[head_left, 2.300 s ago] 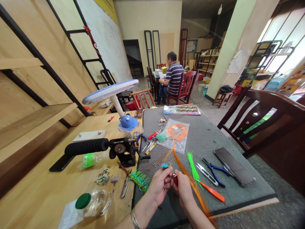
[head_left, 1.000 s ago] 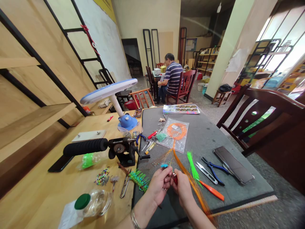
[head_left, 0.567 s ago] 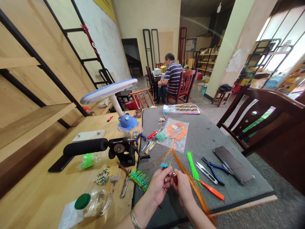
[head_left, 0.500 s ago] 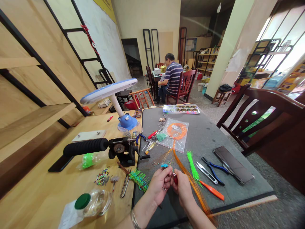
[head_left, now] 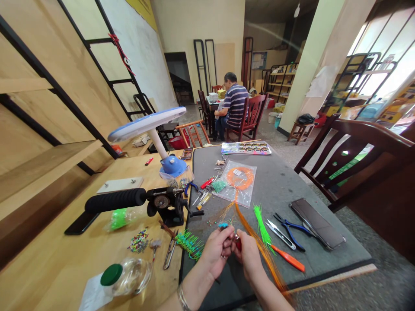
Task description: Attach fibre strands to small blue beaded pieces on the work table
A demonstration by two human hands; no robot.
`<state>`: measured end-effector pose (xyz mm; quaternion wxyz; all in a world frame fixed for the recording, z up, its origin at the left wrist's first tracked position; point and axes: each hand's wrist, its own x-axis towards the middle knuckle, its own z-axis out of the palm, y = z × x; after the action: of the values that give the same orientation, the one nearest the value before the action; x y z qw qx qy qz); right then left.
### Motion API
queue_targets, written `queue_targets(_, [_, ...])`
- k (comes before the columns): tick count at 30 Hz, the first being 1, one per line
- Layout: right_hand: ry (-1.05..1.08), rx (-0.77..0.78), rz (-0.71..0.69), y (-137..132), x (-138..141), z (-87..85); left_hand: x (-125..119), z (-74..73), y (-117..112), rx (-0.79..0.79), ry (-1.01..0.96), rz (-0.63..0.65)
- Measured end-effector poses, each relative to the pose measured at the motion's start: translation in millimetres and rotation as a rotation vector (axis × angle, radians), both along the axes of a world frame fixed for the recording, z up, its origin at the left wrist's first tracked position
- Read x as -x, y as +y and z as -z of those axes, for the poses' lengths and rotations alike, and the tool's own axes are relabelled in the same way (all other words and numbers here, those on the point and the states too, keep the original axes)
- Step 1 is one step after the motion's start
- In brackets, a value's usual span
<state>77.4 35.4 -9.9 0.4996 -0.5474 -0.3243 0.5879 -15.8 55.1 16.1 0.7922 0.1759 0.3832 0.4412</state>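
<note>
My left hand and my right hand are close together above the edge of a grey mat. My left fingers pinch a small bundle with a blue tuft on top. A small red object shows between my hands, and my right fingers hold it. Long orange strands run past my right hand, down towards the table's front edge and up towards a clear bag holding an orange coil. Exactly how the strands are held is hidden by my fingers.
Green strands, small scissors, blue-handled pliers, an orange-handled tool and a phone lie right of my hands. Left are teal bristles, loose beads and a green-lidded jar. A co-worker sits far beyond.
The whole view has drifted slightly. My hands and the strands between them stay in nearly the same place.
</note>
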Motion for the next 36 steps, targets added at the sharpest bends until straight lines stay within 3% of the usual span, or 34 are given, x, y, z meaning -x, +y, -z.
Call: queue_targets(36, [-0.032,0.032,-0.015,0.9,-0.3,-1.7,0.5,0.4,-1.1,-0.012,0.028,0.002])
